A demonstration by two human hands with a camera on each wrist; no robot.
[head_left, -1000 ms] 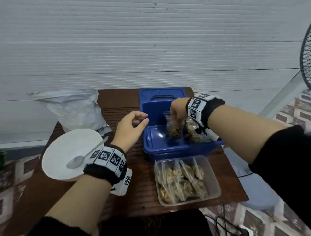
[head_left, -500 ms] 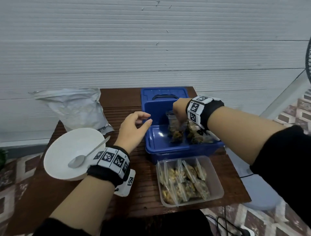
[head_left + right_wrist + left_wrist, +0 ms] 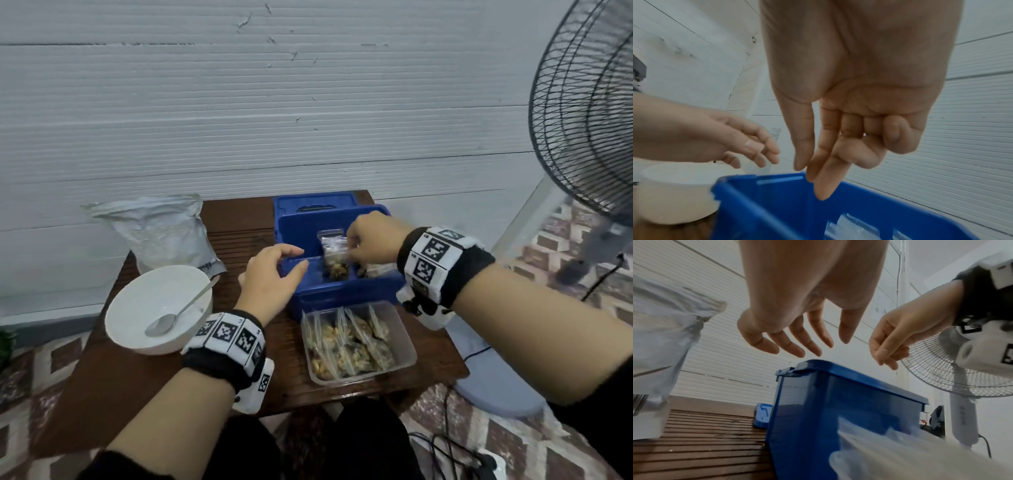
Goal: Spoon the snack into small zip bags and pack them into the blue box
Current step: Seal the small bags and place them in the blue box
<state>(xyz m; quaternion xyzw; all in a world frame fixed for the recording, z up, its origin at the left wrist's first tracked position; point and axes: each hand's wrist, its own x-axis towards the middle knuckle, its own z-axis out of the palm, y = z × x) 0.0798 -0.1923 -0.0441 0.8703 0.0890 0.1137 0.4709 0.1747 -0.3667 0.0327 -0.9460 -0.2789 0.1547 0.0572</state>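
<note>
The blue box (image 3: 342,294) stands open on the wooden table, its lid (image 3: 315,202) lying behind it. A small zip bag (image 3: 334,253) of snack stands upright inside, with more bags (image 3: 373,270) to its right. My right hand (image 3: 356,251) hovers over the box, fingertips at the bag's right edge. In the right wrist view, the thumb and two fingers (image 3: 813,170) point down with nothing between them. My left hand (image 3: 291,260) hangs relaxed and empty over the box's left front corner. A white bowl (image 3: 150,301) holds the spoon (image 3: 171,317).
A clear plastic tub (image 3: 406,356) with several filled zip bags sits in front of the blue box. The silver snack pouch (image 3: 164,233) stands at the back left. A standing fan (image 3: 589,120) is close on the right, with cables on the floor.
My right hand has risen a little from the bag, which stays standing in the box. My left hand has drifted right, over the box's rim.
</note>
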